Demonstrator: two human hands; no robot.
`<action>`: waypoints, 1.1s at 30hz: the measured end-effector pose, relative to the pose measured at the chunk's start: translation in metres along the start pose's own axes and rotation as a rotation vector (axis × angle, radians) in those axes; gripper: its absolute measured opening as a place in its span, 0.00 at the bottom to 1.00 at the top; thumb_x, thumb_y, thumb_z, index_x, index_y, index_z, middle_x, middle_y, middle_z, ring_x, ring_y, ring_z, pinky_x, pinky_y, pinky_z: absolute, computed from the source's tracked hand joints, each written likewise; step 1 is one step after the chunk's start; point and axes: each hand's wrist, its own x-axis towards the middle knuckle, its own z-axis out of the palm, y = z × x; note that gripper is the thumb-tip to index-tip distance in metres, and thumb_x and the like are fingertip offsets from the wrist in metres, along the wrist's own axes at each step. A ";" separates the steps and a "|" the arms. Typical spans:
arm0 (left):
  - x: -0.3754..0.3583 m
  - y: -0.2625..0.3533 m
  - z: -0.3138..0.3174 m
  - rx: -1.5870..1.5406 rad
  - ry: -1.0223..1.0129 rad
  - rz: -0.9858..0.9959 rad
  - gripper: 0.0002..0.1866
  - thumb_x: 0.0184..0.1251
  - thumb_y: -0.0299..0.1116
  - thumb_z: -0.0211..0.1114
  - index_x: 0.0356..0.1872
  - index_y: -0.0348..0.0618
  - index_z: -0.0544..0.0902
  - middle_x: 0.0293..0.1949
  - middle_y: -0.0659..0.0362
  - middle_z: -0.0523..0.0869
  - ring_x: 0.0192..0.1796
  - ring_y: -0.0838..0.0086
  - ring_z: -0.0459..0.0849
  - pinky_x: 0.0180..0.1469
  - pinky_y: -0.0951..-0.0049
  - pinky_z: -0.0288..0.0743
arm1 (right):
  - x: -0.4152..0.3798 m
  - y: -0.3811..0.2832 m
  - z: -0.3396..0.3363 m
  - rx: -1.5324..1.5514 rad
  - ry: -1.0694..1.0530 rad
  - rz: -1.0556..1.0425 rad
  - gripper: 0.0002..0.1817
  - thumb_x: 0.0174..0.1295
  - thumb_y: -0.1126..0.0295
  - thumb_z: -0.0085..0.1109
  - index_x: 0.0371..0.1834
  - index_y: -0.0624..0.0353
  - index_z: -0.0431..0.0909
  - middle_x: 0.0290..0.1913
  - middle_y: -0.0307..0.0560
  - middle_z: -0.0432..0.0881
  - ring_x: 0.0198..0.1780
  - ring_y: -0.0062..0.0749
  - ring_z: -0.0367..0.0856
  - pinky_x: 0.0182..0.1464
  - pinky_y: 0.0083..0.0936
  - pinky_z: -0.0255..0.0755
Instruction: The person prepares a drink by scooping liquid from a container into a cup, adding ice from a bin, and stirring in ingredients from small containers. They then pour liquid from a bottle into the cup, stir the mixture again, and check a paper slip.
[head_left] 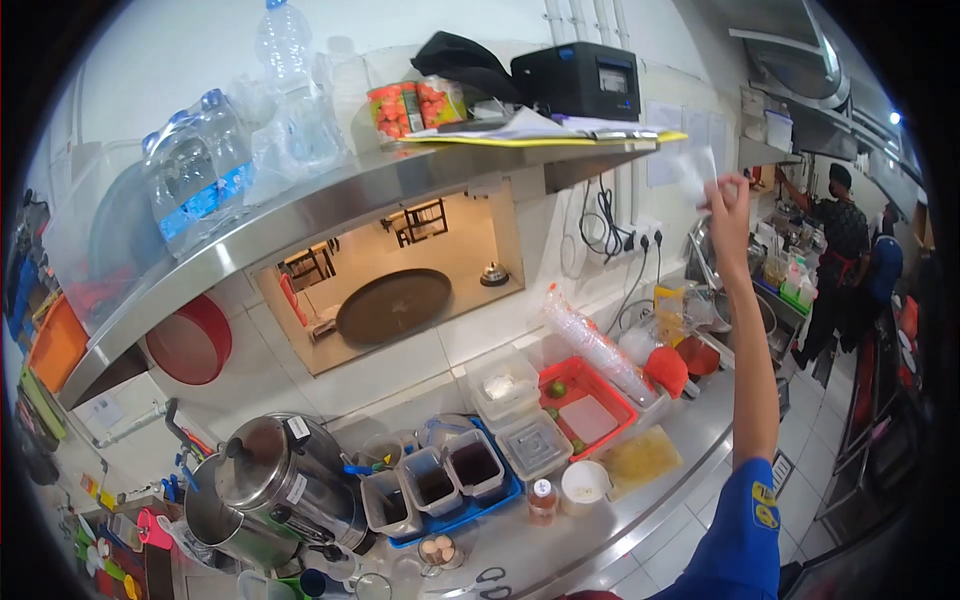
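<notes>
One hand only appears in the head view: the right hand [728, 200], raised at the end of an outstretched arm in a blue sleeve [745, 530], sits right of centre in the upper half of the frame. Its fingers are pinched closed on a thin pale sheet [697, 168], blurred, which stands up from the fingertips just below the right end of the steel shelf [330, 195]; whether it is paper or plastic cannot be told. The left hand is outside the frame. On the shelf, from upper left towards centre, stand water bottles [200, 160], a printed tin [400, 108], a dark cloth, a black device [580, 80] and loose papers. Beneath the shelf a wall opening holds a round brown tray [395, 305]. Along the steel counter [600, 520] in the lower half lie, left to right, a metal urn [275, 470], a blue tray with three square tubs [450, 475], clear lidded boxes [520, 420], a red basket [590, 410], a sleeve of stacked cups [595, 345] and a white cup [583, 485]. At the far right of the frame, well apart from the raised hand, another person [840, 250] in dark clothing stands at a further counter.
</notes>
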 end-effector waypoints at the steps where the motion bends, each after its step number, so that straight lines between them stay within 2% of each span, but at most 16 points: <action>1: 0.000 0.004 0.001 0.001 -0.015 0.026 0.14 0.80 0.32 0.56 0.61 0.42 0.79 0.47 0.56 0.85 0.49 0.67 0.85 0.52 0.66 0.83 | -0.030 -0.014 -0.020 -0.061 -0.198 0.059 0.17 0.73 0.70 0.60 0.58 0.56 0.63 0.38 0.41 0.81 0.37 0.19 0.75 0.43 0.21 0.72; 4: 0.008 0.034 0.013 0.000 -0.100 0.150 0.14 0.80 0.32 0.56 0.61 0.42 0.79 0.47 0.56 0.85 0.49 0.67 0.85 0.52 0.66 0.83 | -0.088 -0.093 -0.039 -0.108 -0.803 0.357 0.21 0.71 0.75 0.60 0.60 0.54 0.60 0.33 0.35 0.80 0.37 0.16 0.72 0.43 0.20 0.68; 5: 0.018 0.062 0.025 -0.048 -0.128 0.142 0.11 0.77 0.28 0.62 0.56 0.39 0.79 0.46 0.58 0.83 0.48 0.72 0.83 0.53 0.71 0.80 | -0.095 -0.110 -0.036 -0.104 -0.797 0.381 0.21 0.71 0.75 0.60 0.60 0.54 0.60 0.33 0.35 0.80 0.37 0.16 0.72 0.43 0.20 0.68; 6: 0.027 0.091 0.037 -0.095 -0.157 0.133 0.10 0.73 0.23 0.67 0.51 0.36 0.78 0.45 0.61 0.82 0.46 0.78 0.81 0.54 0.75 0.78 | -0.099 -0.124 -0.032 -0.128 -0.975 0.382 0.22 0.70 0.76 0.60 0.60 0.53 0.60 0.33 0.35 0.80 0.37 0.18 0.73 0.42 0.21 0.69; 7: 0.038 0.119 0.048 -0.041 -0.219 0.187 0.12 0.74 0.25 0.67 0.55 0.37 0.79 0.45 0.61 0.82 0.46 0.78 0.81 0.50 0.76 0.78 | -0.104 -0.137 -0.027 -0.149 -1.157 0.379 0.23 0.69 0.77 0.60 0.61 0.52 0.59 0.32 0.36 0.80 0.37 0.20 0.74 0.42 0.22 0.70; 8: 0.049 0.149 0.059 0.012 -0.281 0.237 0.14 0.75 0.27 0.67 0.58 0.39 0.79 0.44 0.62 0.83 0.46 0.79 0.81 0.47 0.76 0.78 | -0.107 -0.151 -0.021 -0.140 -1.163 0.402 0.23 0.69 0.77 0.60 0.61 0.52 0.59 0.32 0.36 0.80 0.37 0.20 0.74 0.42 0.22 0.70; 10: 0.064 0.221 0.086 -0.051 -0.329 0.351 0.09 0.79 0.27 0.62 0.54 0.39 0.82 0.49 0.62 0.85 0.48 0.81 0.82 0.49 0.77 0.78 | -0.110 -0.167 -0.008 -0.065 -1.396 0.354 0.26 0.66 0.78 0.63 0.60 0.55 0.57 0.37 0.39 0.84 0.36 0.21 0.78 0.38 0.19 0.70; 11: 0.070 0.257 0.096 -0.004 -0.335 0.418 0.09 0.79 0.28 0.62 0.54 0.37 0.82 0.47 0.60 0.84 0.46 0.77 0.83 0.50 0.75 0.78 | -0.114 -0.167 -0.002 -0.053 -1.401 0.365 0.26 0.66 0.78 0.63 0.60 0.55 0.57 0.37 0.39 0.84 0.36 0.21 0.78 0.38 0.19 0.70; 13: 0.086 0.309 0.108 0.002 -0.347 0.490 0.11 0.80 0.31 0.61 0.56 0.36 0.82 0.48 0.59 0.85 0.46 0.77 0.84 0.51 0.74 0.79 | -0.120 -0.166 0.011 -0.065 -1.563 0.109 0.25 0.70 0.75 0.60 0.61 0.52 0.56 0.32 0.41 0.83 0.34 0.31 0.77 0.40 0.29 0.72; 16: 0.091 0.365 0.121 -0.158 -0.353 0.469 0.14 0.81 0.33 0.60 0.60 0.37 0.82 0.50 0.59 0.86 0.48 0.79 0.84 0.51 0.74 0.80 | -0.126 -0.167 0.032 -0.056 -1.717 0.231 0.27 0.66 0.74 0.64 0.62 0.57 0.58 0.41 0.45 0.87 0.39 0.35 0.81 0.47 0.31 0.74; 18: 0.093 0.375 0.123 -0.278 -0.352 0.442 0.16 0.81 0.34 0.60 0.61 0.36 0.82 0.50 0.59 0.86 0.48 0.80 0.85 0.51 0.74 0.80 | -0.130 -0.166 0.043 -0.062 -1.762 0.202 0.26 0.67 0.73 0.64 0.62 0.56 0.58 0.41 0.45 0.86 0.39 0.34 0.81 0.46 0.30 0.74; 21: 0.099 0.369 0.122 -0.128 -0.323 0.458 0.19 0.76 0.28 0.66 0.63 0.35 0.80 0.48 0.58 0.86 0.48 0.79 0.85 0.51 0.75 0.81 | -0.135 -0.160 0.057 -0.074 -1.814 0.179 0.26 0.68 0.71 0.63 0.63 0.55 0.58 0.40 0.45 0.86 0.38 0.32 0.81 0.45 0.29 0.74; 23: 0.099 0.361 0.121 -0.152 -0.283 0.501 0.23 0.68 0.22 0.71 0.63 0.34 0.79 0.49 0.56 0.87 0.52 0.75 0.86 0.57 0.73 0.81 | -0.140 -0.152 0.066 -0.069 -1.830 0.190 0.26 0.69 0.70 0.63 0.63 0.55 0.58 0.38 0.45 0.85 0.37 0.32 0.81 0.43 0.29 0.74; 26: 0.106 0.349 0.114 -0.175 -0.212 0.470 0.27 0.60 0.14 0.74 0.63 0.34 0.80 0.49 0.56 0.88 0.52 0.76 0.86 0.57 0.75 0.81 | -0.154 -0.134 0.081 0.006 -1.779 0.270 0.27 0.69 0.69 0.63 0.65 0.55 0.59 0.35 0.45 0.84 0.35 0.31 0.81 0.41 0.30 0.75; 30: 0.107 0.349 0.102 -0.195 -0.157 0.505 0.20 0.68 0.21 0.72 0.60 0.34 0.82 0.44 0.58 0.88 0.47 0.79 0.87 0.51 0.80 0.81 | -0.169 -0.125 0.101 0.090 -1.730 0.201 0.27 0.71 0.69 0.62 0.67 0.52 0.58 0.30 0.43 0.80 0.33 0.31 0.82 0.37 0.31 0.74; 33: 0.115 0.344 0.087 -0.201 -0.038 0.365 0.15 0.71 0.25 0.71 0.56 0.33 0.84 0.43 0.58 0.89 0.47 0.80 0.87 0.50 0.79 0.80 | -0.179 -0.121 0.116 0.120 -1.712 0.227 0.28 0.71 0.66 0.64 0.68 0.51 0.59 0.30 0.43 0.80 0.33 0.30 0.81 0.37 0.30 0.74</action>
